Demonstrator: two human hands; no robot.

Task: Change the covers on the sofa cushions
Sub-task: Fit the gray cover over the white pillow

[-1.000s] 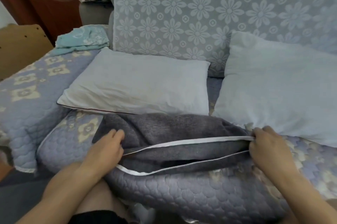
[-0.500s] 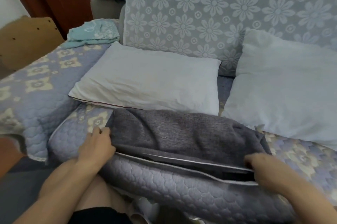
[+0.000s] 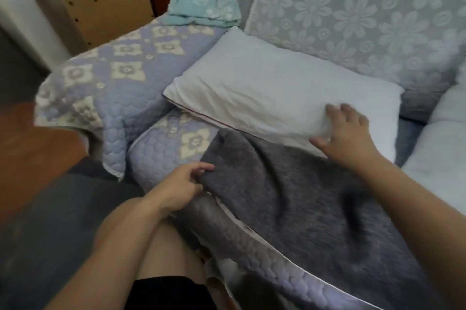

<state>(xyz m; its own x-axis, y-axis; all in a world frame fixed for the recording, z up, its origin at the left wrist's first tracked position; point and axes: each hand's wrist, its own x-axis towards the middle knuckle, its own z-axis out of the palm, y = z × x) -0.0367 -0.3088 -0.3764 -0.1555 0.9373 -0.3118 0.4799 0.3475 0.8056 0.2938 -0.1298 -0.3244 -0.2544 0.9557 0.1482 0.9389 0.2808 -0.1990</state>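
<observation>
Grey [image 3: 290, 198], woolly and limp, lying flat across the front of the quilted seat cover [image 3: 156, 155]: looking like an empty cushion cover, white-piped opening toward the near edge, nothing plainly filling it. Judging from that, sitting at an early-to-middle stage of the job. Bare white cushion [image 3: 277, 100] lying just behind the grey cover, its near long edge overlapping the cover's far edge, apparently stripped and waiting for a cover. Second pale cushion [image 3: 443, 148] resting at the right, partly out of view, also seeming uncovered. Folded turquoise cloth [image 3: 204, 10] sitting on the sofa arm by the floral lace backrest [image 3: 365, 14], well apart from both hands; whether a spare cover, impossible to tell. Remaining, by this reading: getting the insert into the grey cover, closing it, then dealing with the other cushion.

Left hand [image 3: 181, 186] reaching in low from the near left, wrist down, thumb and curled fingers pinching the left corner of the grey cover at the seat edge. Right hand [image 3: 345, 133] stretching forward over the cover, palm down, fingers spread and only lightly bent, thumb out to the left, pressing onto the near right part of the white cushion without closing round it. Slight blurring around the right fingertips, so exact contact of each finger not readable.
</observation>
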